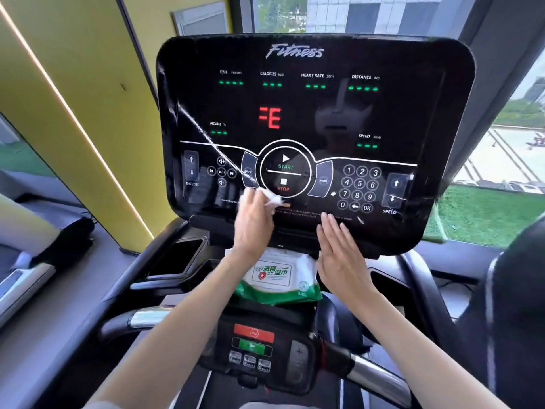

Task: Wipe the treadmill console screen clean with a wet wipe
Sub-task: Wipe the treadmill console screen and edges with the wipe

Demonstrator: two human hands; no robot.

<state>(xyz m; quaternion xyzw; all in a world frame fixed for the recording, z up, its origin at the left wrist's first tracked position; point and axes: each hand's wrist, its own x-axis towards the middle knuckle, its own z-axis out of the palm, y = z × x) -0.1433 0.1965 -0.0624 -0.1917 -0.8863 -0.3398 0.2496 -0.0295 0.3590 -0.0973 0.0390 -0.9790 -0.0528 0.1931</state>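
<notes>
Left hand (253, 221) grips crumpled white wet wipe (273, 199) against glossy black treadmill console screen (309, 113) nr STOP btn (283, 185); right hand (342, 256) flat, fingers straight, at lower edge.

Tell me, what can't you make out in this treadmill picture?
Head view only.
- Wet wipe: mostly hidden under the left hand; the grip on it is unclear.
- Fine print along the console screen's bottom: tiny, blurred, partly behind the right hand.
- Wipe pack: sides covered by both wrists.
- Handlebar panel button labels: too small.
</notes>
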